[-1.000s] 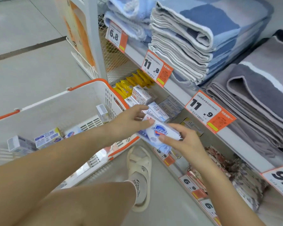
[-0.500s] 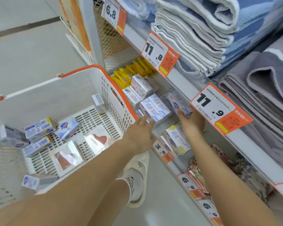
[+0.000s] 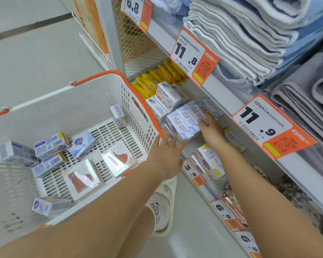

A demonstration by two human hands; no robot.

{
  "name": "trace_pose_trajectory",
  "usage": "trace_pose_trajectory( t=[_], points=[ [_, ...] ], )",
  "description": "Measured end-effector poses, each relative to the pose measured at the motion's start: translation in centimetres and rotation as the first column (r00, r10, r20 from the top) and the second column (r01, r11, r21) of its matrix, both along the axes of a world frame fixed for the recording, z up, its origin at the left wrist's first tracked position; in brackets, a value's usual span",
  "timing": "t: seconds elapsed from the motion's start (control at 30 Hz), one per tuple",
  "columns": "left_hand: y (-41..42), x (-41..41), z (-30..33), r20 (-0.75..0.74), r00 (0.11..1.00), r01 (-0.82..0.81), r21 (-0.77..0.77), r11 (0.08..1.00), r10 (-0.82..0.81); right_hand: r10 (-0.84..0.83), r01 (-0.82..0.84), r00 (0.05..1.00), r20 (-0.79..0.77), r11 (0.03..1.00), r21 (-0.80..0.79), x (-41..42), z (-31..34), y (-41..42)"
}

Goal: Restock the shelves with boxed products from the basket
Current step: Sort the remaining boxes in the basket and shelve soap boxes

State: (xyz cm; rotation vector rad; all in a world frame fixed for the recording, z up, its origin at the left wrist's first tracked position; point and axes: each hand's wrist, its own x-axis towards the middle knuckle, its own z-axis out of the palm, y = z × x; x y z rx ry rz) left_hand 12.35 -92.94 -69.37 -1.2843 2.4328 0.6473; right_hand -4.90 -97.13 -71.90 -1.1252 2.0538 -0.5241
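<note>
A white basket with an orange rim (image 3: 117, 73) stands on the floor at left and holds several soap boxes (image 3: 50, 145) and two clear-fronted packs (image 3: 81, 178). On the low shelf (image 3: 209, 190) sits a row of blue-and-white soap boxes (image 3: 183, 123). My left hand (image 3: 166, 155) touches the front of that row with straight fingers. My right hand (image 3: 211, 130) reaches under the upper shelf and presses against the right side of the same row; its fingertips are partly hidden behind the boxes.
Goat soap boxes (image 3: 168, 97) and yellow packets (image 3: 153, 81) fill the shelf's left end. Yellow-marked boxes (image 3: 211, 162) sit lower right. Folded towels (image 3: 241, 34) lie on the upper shelf behind orange price tags (image 3: 194, 54). My foot in a white sandal (image 3: 164, 207) stands between basket and shelf.
The blue-and-white box held in both hands a second ago now sits in the shelf row. Both hands have moved in against the row, and the view has tilted toward the basket.
</note>
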Motion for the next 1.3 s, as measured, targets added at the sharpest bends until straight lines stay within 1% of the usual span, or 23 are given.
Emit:
trace_pose_trajectory(
  t=[0.1,0.2,0.27,0.37,0.43,0.47,0.57,0.6,0.67,0.77,0.87,0.9,0.93,1.03,1.07,1.1,1.17,1.23,1.3],
  points=[
    [0.2,-0.1,0.1,-0.002,1.000,-0.005,0.000,1.000,0.005,0.002,-0.005,0.996,-0.086,0.999,-0.040,0.6,-0.2,0.5],
    [-0.4,-0.1,0.7,-0.057,0.997,-0.051,0.047,0.998,0.054,0.008,-0.047,0.964,-0.266,0.989,-0.138,2.2,0.2,1.5],
    [-2.1,0.6,1.4,-0.102,0.988,-0.115,0.059,0.992,0.120,0.032,-0.123,0.929,-0.369,0.966,-0.225,3.8,0.9,2.1],
    [-5.3,4.2,4.3,-0.151,0.964,-0.208,0.085,0.974,0.219,0.123,-0.273,0.912,-0.392,0.894,-0.354,7.2,1.6,2.7],
    [-6.7,8.0,6.8,-0.170,0.932,-0.305,0.117,0.945,0.321,0.197,-0.351,0.905,-0.377,0.847,-0.400,10.1,2.0,2.8],
    [-7.1,10.1,7.8,-0.165,0.921,-0.338,0.109,0.935,0.352,0.242,-0.386,0.900,-0.363,0.828,-0.407,11.6,2.1,2.7],
    [-7.2,17.1,8.4,-0.125,0.872,-0.464,0.094,0.881,0.473,0.391,-0.514,0.849,-0.357,0.769,-0.380,16.1,2.1,2.5],
    [-7.0,19.4,8.0,-0.084,0.850,-0.510,0.111,0.853,0.519,0.438,-0.554,0.823,-0.361,0.758,-0.344,17.5,1.9,2.4],
    [-6.5,23.6,6.9,0.051,0.813,-0.580,0.148,0.801,0.580,0.535,-0.631,0.763,-0.362,0.736,-0.243,19.8,1.3,2.2],
    [-5.8,28.8,4.6,0.204,0.780,-0.624,0.173,0.762,0.592,0.639,-0.709,0.687,-0.346,0.694,-0.126,22.3,-0.3,1.4],
    [-5.2,32.7,1.3,0.268,0.724,-0.685,0.176,0.707,0.635,0.703,-0.748,0.633,-0.323,0.663,-0.024,24.1,-2.5,-0.1],
    [-5.1,33.8,0.0,0.270,0.703,-0.707,0.165,0.688,0.658,0.707,-0.740,0.639,-0.303,0.673,0.010,24.6,-3.3,-0.8],
    [-5.0,34.7,-1.3,0.260,0.679,-0.731,0.157,0.664,0.687,0.696,-0.715,0.665,-0.272,0.698,0.039,25.0,-4.0,-1.6],
    [-5.1,36.2,-4.9,0.178,0.600,-0.800,0.140,0.584,0.780,0.604,-0.606,0.772,-0.198,0.793,0.060,25.7,-5.8,-4.5],
    [-5.3,36.4,-5.9,0.160,0.594,-0.804,0.122,0.581,0.788,0.572,-0.576,0.795,-0.202,0.816,0.048,25.7,-6.3,-5.5],
    [-5.6,36.5,-6.9,0.145,0.606,-0.796,0.098,0.598,0.782,0.543,-0.550,0.811,-0.216,0.835,0.035,25.7,-6.8,-6.5],
    [-6.3,36.5,-8.8,0.129,0.661,-0.748,0.040,0.662,0.739,0.506,-0.524,0.819,-0.272,0.852,0.006,25.5,-7.7,-8.1],
    [-6.9,36.3,-10.7,0.135,0.729,-0.676,-0.014,0.737,0.671,0.504,-0.532,0.804,-0.315,0.847,-0.001,25.3,-8.8,-9.4],
    [-7.3,36.0,-12.4,0.160,0.771,-0.613,-0.072,0.787,0.616,0.524,-0.540,0.796,-0.302,0.841,0.038,25.1,-10.1,-10.2]
  ],
)
